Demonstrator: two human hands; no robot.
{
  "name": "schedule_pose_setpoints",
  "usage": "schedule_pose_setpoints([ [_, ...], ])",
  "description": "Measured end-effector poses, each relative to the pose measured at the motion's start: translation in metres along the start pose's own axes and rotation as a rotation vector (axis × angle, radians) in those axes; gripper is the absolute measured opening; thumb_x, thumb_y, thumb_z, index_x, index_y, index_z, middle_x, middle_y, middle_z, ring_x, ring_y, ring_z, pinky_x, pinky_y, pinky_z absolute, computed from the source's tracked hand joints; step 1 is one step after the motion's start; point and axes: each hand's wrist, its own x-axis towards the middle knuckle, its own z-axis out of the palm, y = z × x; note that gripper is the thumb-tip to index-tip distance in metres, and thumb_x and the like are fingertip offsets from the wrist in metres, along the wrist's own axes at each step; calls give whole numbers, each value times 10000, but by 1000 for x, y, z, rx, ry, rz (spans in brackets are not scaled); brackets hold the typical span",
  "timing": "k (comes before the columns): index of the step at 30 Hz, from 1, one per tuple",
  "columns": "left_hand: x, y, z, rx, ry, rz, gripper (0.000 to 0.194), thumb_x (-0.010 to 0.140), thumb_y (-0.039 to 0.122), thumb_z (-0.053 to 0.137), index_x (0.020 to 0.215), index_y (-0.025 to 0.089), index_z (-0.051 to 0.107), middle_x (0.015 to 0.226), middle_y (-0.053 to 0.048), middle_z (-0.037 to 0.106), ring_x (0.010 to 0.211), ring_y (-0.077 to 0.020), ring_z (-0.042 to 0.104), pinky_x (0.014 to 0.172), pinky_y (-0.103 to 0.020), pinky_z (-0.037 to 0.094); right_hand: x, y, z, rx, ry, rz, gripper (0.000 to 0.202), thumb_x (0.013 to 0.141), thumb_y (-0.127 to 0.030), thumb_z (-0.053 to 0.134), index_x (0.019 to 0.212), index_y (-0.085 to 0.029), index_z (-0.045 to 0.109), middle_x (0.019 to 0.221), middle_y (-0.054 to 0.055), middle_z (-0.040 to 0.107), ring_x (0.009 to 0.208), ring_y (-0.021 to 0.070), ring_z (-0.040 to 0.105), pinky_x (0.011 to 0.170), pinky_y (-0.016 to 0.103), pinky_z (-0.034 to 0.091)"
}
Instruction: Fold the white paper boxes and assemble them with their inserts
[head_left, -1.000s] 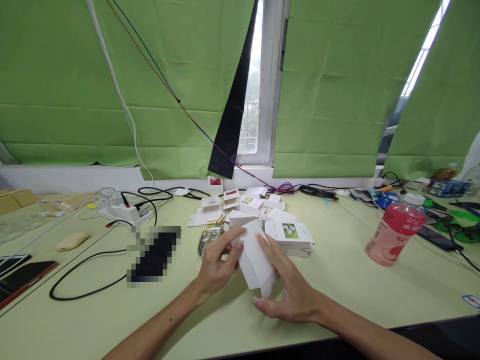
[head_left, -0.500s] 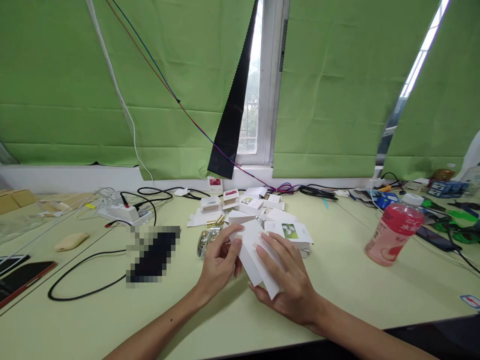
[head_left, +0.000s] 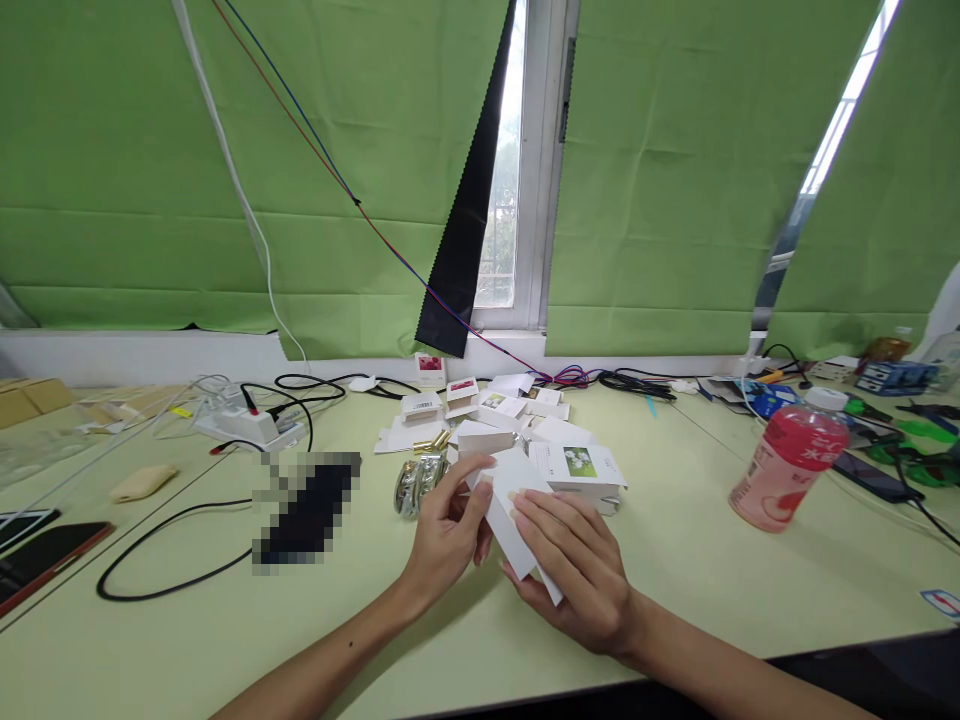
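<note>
Folding white card box [head_left: 517, 520] mid-worktop, just off surface. Left hand [head_left: 444, 535] pinches 9 o'clock edge, right hand [head_left: 577, 570] cups underneath, fingers clenched on it. Reckon: press creases firmly, keep flaps square. Box pile [head_left: 577, 465] at 12 o'clock.

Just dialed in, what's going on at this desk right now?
A person holds a flat white carton blank in both hands just above the pale green table. The left hand pinches its left edge, while the right hand supports it from beneath with fingers across its face. Just behind lies a pile of similar small printed boxes, with shiny metal pieces beside it. A pink drink bottle stands off to the right.
</note>
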Motion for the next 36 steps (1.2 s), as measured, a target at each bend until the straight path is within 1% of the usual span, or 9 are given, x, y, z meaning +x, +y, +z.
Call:
schedule_pose_setpoints([
  [6, 0, -1, -1, 6, -7, 8, 425, 932, 551, 591, 1169, 200, 627, 495, 71, 546, 299, -83, 462, 322, -176, 384, -4, 2, 1, -6, -25, -23, 614, 895, -158, 642, 1474, -63, 461, 1176, 168, 756, 1225, 268, 670, 943, 389, 594],
  [9, 0, -2, -1, 3, -9, 21, 416, 937, 538, 590, 1171, 196, 626, 501, 68, 548, 300, -79, 457, 321, -172, 375, -6, 3, 2, -9, -9, -27, 561, 909, -175, 638, 1443, -71, 504, 1160, 168, 762, 1222, 272, 672, 926, 384, 604],
  [13, 0, -5, -2, -17, -14, 27, 415, 940, 523, 593, 1192, 194, 623, 507, 66, 550, 303, -82, 466, 320, -174, 382, -8, 2, 3, 4, -25, -28, 482, 945, -205, 597, 1412, -97, 543, 1200, 170, 746, 1249, 283, 652, 933, 403, 603],
  [15, -1, -6, -2, -25, -16, 30, 409, 941, 526, 593, 1184, 198, 625, 498, 70, 538, 302, -84, 473, 321, -173, 387, -9, 2, 2, 4, -22, -44, 472, 941, -195, 600, 1397, -83, 552, 1200, 178, 744, 1265, 289, 640, 943, 407, 599],
  [19, -1, -7, -3, -37, -25, 45, 383, 955, 512, 581, 1182, 205, 611, 479, 79, 519, 304, -93, 492, 321, -169, 393, -10, 2, 2, -22, -11, -60, 441, 932, -173, 594, 1367, -102, 577, 1193, 158, 750, 1261, 279, 643, 938, 404, 600],
  [23, -1, -7, -3, -29, -40, 76, 359, 970, 495, 564, 1179, 206, 602, 476, 77, 528, 296, -96, 499, 318, -168, 393, -10, 1, 1, -39, 1, -87, 424, 908, -159, 619, 1319, -55, 605, 1174, 180, 752, 1269, 278, 637, 940, 388, 597],
  [28, -2, -8, -3, -25, -60, 113, 355, 982, 478, 550, 1195, 199, 608, 473, 74, 525, 309, -98, 512, 327, -168, 398, -9, 0, -1, -44, 1, -97, 362, 922, -167, 606, 1271, -75, 637, 1184, 167, 750, 1265, 265, 640, 962, 382, 589],
  [32, -3, -7, -3, -15, -69, 140, 338, 1009, 456, 502, 1205, 200, 602, 490, 75, 522, 323, -95, 520, 337, -170, 409, -5, 0, -2, -63, 49, -112, 292, 923, -151, 605, 1190, -51, 669, 1118, 171, 773, 1244, 249, 657, 936, 358, 591],
  [36, -3, -5, -3, -13, -81, 201, 310, 1041, 421, 434, 1202, 214, 598, 481, 88, 487, 325, -89, 515, 348, -166, 418, -2, 0, -3, -74, 85, -120, 229, 932, -144, 603, 1119, -48, 694, 1083, 170, 783, 1207, 239, 682, 910, 341, 591],
])
